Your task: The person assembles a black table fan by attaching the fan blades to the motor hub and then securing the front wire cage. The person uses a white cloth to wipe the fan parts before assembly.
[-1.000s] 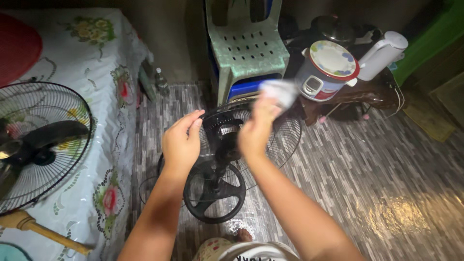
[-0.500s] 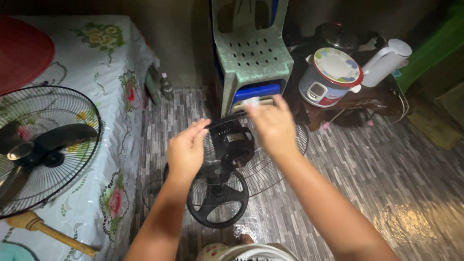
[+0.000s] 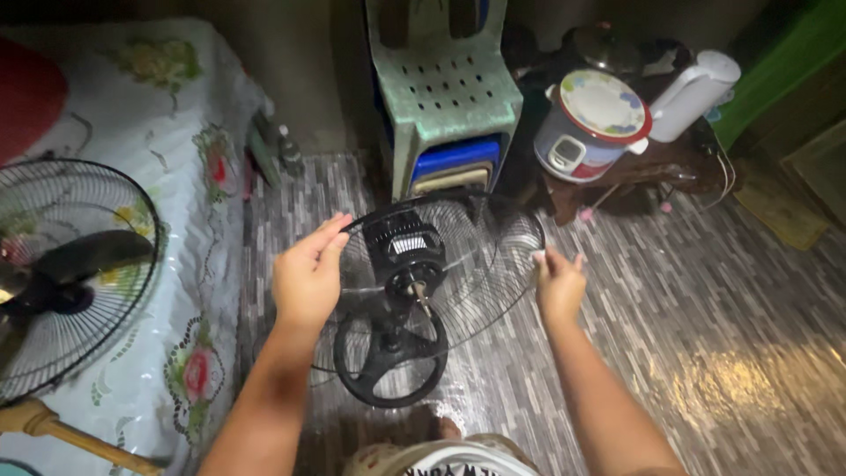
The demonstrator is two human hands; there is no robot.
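Black wire guard (image 3: 476, 264) of the floor fan: our right hand (image 3: 558, 284) has dropped from the motor to pinch its right rim; left hand (image 3: 306, 275), fingers loosely curled, steadies the left rim above the round base (image 3: 388, 357).

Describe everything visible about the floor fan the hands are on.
The floor fan is black, standing on a round spoked base on the grey tiled floor. Its rear wire guard looks like thin metal and tilts upward; no front guard or blades are on it, so the motor housing and bare shaft are exposed. The left hand grips the guard's left rim, and the right hand touches its right rim.
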